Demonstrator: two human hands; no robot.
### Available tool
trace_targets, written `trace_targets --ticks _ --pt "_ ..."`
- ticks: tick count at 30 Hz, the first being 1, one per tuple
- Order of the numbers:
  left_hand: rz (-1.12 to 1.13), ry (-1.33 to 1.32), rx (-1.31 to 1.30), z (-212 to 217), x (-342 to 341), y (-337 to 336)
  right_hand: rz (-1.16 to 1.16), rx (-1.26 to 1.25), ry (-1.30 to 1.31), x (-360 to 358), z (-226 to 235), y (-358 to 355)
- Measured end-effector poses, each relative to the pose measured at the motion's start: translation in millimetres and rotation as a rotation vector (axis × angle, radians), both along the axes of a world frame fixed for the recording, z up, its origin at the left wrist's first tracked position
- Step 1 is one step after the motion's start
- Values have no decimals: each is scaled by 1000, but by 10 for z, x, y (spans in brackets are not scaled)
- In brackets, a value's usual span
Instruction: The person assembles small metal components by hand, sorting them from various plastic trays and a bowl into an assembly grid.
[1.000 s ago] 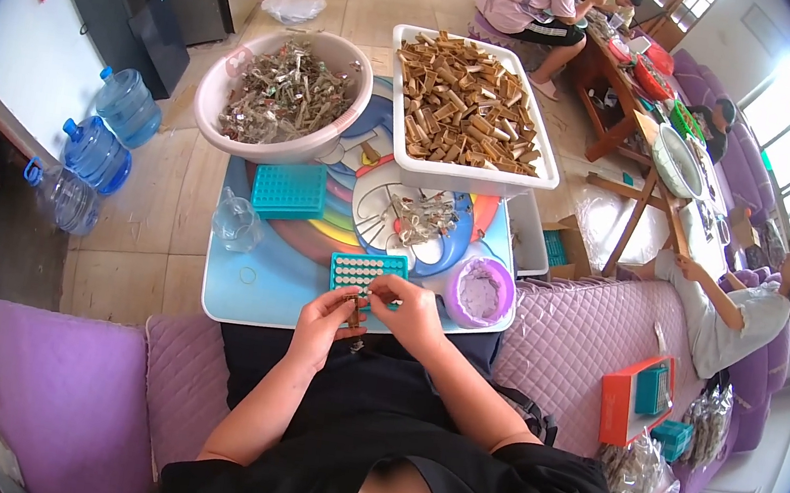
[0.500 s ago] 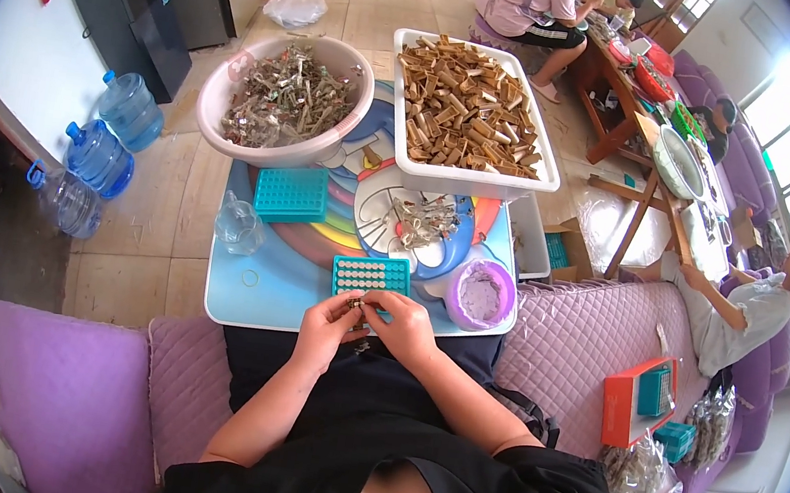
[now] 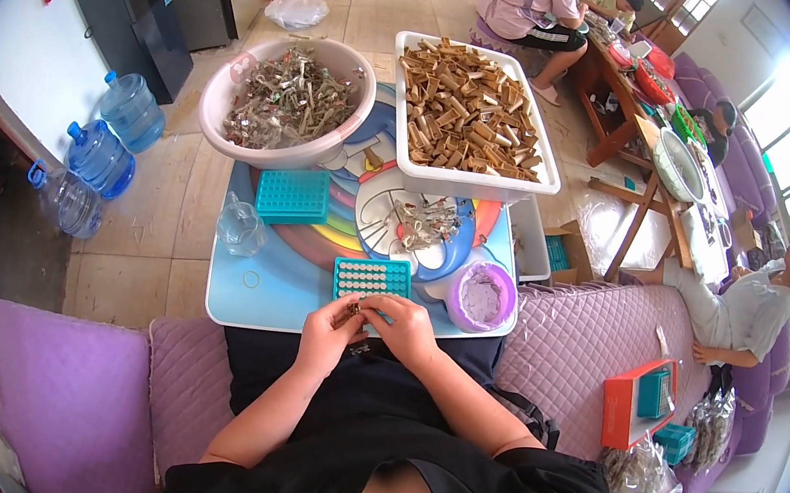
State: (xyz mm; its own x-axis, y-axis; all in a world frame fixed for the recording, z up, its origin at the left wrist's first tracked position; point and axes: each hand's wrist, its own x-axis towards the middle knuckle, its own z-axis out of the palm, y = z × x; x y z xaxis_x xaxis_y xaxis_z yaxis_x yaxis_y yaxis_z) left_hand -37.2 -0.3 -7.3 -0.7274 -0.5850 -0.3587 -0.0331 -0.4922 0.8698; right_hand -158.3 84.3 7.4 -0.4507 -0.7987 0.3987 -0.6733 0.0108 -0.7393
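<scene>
My left hand [image 3: 325, 335] and my right hand [image 3: 401, 331] meet at the table's near edge, fingers pinched together. Between their fingertips is a small brown piece [image 3: 354, 309], too small to identify; both hands appear to grip it. Just beyond them lies a teal rack [image 3: 401, 267] with rows of small whitish round pieces in its holes. To its right stands a purple-rimmed tub [image 3: 509, 302] with whitish contents. Farther back is a loose heap of thin silvery-brown pieces [image 3: 425, 221]. A small dark thing on my lap below the hands is unclear.
On the table are another teal rack [image 3: 292, 195], a clear plastic jug [image 3: 239, 230], a pink basin [image 3: 212, 113] of tangled pieces and a white bin [image 3: 472, 189] of short brown pieces. Water bottles [image 3: 99, 160] stand left. A person [image 3: 741, 312] sits right, beyond an orange box [image 3: 619, 416].
My fingers have shifted slightly around the small brown piece, which shows less now. The person at the right has lowered an arm to the sofa.
</scene>
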Motion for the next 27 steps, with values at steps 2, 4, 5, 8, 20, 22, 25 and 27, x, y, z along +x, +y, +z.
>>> trace_targets --ticks 2,4,5,8,20,22,25,27 --pt "20 26 -53 -37 9 46 73 63 -47 -33 17 13" --pt "39 51 -106 -49 10 64 88 108 -173 -59 80 21" --pt "21 31 -238 -49 11 67 102 152 -299 -71 102 22" --pt "12 0 -433 -31 -10 92 110 170 -724 -127 70 5" --pt "5 61 -576 130 -8 160 315 36 -1443 -201 -121 46" --pt "-9 125 -537 162 -2 164 419 27 -1548 -186 -86 52" --pt "-31 295 -137 190 13 122 565 5 -1629 -183 -80 58" --pt "-49 312 -68 201 29 90 630 -14 -1635 -171 -80 63"
